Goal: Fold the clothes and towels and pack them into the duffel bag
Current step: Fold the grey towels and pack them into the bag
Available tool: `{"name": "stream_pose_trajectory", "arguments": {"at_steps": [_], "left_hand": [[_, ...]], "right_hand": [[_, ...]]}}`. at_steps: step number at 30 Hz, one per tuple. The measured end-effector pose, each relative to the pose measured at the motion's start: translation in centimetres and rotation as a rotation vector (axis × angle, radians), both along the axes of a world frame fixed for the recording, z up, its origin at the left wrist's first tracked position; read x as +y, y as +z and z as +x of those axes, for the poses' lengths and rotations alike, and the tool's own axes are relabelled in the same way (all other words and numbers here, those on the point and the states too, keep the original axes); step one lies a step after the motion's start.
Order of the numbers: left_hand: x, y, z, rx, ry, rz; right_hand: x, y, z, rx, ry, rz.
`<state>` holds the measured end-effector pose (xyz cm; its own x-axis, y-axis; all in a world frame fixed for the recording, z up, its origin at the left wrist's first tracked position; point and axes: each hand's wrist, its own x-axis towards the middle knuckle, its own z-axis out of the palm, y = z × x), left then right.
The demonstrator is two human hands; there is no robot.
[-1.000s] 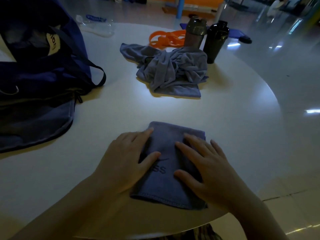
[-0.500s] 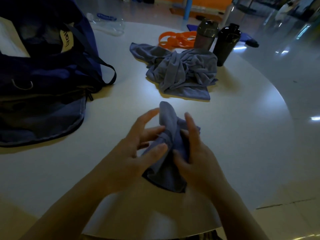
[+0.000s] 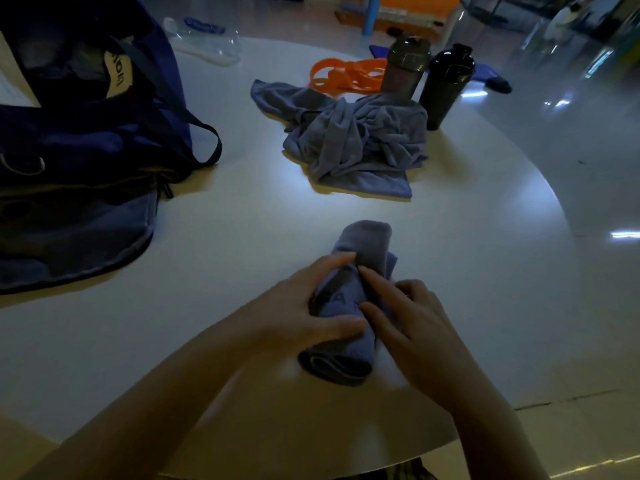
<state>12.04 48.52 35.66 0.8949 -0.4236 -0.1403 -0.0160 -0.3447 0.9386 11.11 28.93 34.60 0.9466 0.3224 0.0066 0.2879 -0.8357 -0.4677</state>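
A small grey-blue towel (image 3: 363,244), folded into a narrow roll, lies on the round white table (image 3: 242,244) near its front edge. My left hand (image 3: 298,306) grips the roll from the left, thumb across its top. From the right, my right hand (image 3: 408,323) holds it with fingers curled against its side. A crumpled grey towel (image 3: 360,140) lies in a heap further back. The dark blue duffel bag (image 3: 79,140) stands open at the left, its flap spread on the table.
Two dark shaker bottles (image 3: 446,84) stand behind the crumpled towel, with orange resistance bands (image 3: 343,76) beside them. A clear plastic bottle (image 3: 204,39) lies at the far edge. The table's curved rim runs close on the right, floor beyond.
The small towel lay flat under both palms a second ago. Both hands lifted and folded it lengthwise; now it rests on the table as a narrow roll held between them.
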Motion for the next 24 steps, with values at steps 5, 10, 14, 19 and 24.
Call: {"name": "stream_pose_trajectory", "arguments": {"at_steps": [5,10,14,19,24], "left_hand": [[-1.7,0.5,0.9,0.03,-0.006,-0.176],[-1.5,1.2,-0.1,0.027,0.087,-0.444],[0.3,3.2,-0.7,-0.012,0.126,-0.573],[3.5,5.6,-1.8,-0.138,0.193,-0.522],[8.2,5.9,-2.9,-0.31,0.344,-0.266]], "right_hand": [[-0.5,1.3,0.3,0.168,-0.014,0.269],[0.4,3.1,-0.2,0.169,0.009,0.354],[2.6,4.4,0.3,0.097,0.058,0.501],[6.1,6.1,1.6,0.039,0.244,0.974],[11.2,6.9,3.1,0.099,0.343,1.03]]}}
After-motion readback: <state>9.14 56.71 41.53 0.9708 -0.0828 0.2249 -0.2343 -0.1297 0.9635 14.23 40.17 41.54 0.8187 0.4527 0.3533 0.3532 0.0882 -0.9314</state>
